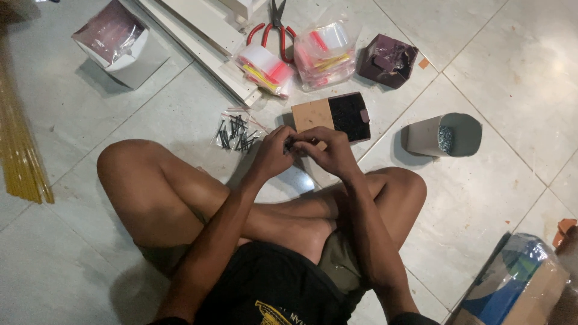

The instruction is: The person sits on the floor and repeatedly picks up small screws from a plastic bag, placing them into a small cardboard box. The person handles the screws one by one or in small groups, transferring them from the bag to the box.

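Observation:
I sit cross-legged on a tiled floor. My left hand (272, 151) and my right hand (328, 150) meet above my knees, fingers pinched together on a small dark bunch of screws (291, 144) between them. Just beyond my hands lies an open cardboard box (311, 114) whose dark half is full of black screws. To the left of my hands a small clear bag of black screws (236, 133) lies on the floor.
Red-handled pliers (274, 27), two packs of clear zip bags (265, 67) (325, 54), a dark box (386, 60), white boards (208, 42) and a white box (120, 43) lie ahead. A grey cup of screws (442, 135) lies tipped at right. Yellow rods (21, 150) at left, a carton (518, 289) bottom right.

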